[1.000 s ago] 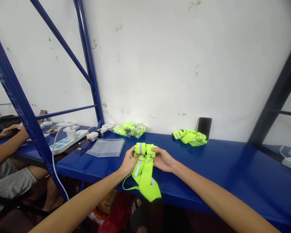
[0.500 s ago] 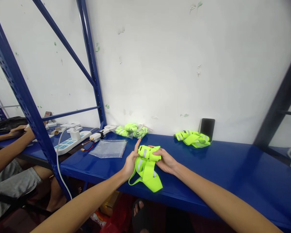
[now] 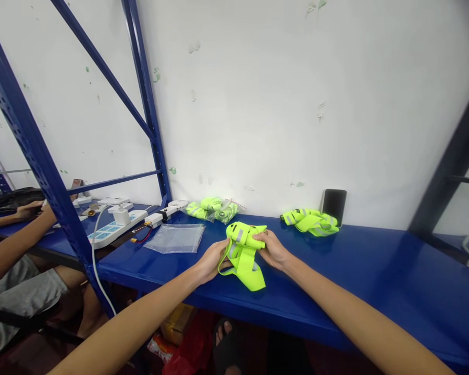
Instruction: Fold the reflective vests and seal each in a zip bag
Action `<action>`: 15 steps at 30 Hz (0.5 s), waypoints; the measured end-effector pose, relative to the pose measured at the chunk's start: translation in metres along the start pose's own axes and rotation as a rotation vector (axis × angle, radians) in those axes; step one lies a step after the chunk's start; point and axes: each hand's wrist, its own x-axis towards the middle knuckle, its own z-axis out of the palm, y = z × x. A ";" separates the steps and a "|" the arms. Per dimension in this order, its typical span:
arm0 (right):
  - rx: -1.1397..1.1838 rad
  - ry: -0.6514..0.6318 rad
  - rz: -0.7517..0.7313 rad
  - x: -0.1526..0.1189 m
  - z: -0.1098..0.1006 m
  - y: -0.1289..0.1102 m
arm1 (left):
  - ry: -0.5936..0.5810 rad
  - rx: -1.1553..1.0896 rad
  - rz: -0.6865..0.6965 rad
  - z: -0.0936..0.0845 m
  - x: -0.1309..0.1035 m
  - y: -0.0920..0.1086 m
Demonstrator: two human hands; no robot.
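Note:
Both hands hold a neon yellow reflective vest (image 3: 244, 252) with grey stripes, partly rolled into a bundle above the blue shelf (image 3: 336, 271). My right hand (image 3: 271, 249) grips the rolled top part. My left hand (image 3: 212, 260) holds the lower left side, where the loose tail hangs down onto the shelf. A flat clear plastic bag (image 3: 175, 238) lies just left of my left hand.
Bagged yellow vests (image 3: 212, 209) lie by the wall, a loose vest pile (image 3: 310, 221) and a black phone (image 3: 333, 206) to the right. A white power strip (image 3: 113, 226) and small fan (image 3: 172, 208) sit left. Another person's arm (image 3: 11, 245) rests at far left behind blue rack posts (image 3: 35, 151).
The vest has been rolled up further and lifted away from the shelf edge toward the wall; its hanging tail is shorter. My left hand dropped from the bundle's top to its lower side.

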 end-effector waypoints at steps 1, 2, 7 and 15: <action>0.000 0.008 0.002 0.000 0.002 -0.001 | 0.003 0.029 0.017 0.000 0.000 0.001; 0.000 0.015 0.004 -0.001 0.003 -0.002 | 0.014 0.048 0.028 -0.001 0.000 0.002; 0.004 0.032 0.032 -0.003 0.007 -0.002 | 0.101 0.107 0.041 -0.002 0.001 0.009; 0.061 0.032 0.094 -0.005 0.005 -0.003 | 0.101 0.204 0.253 0.000 0.001 0.018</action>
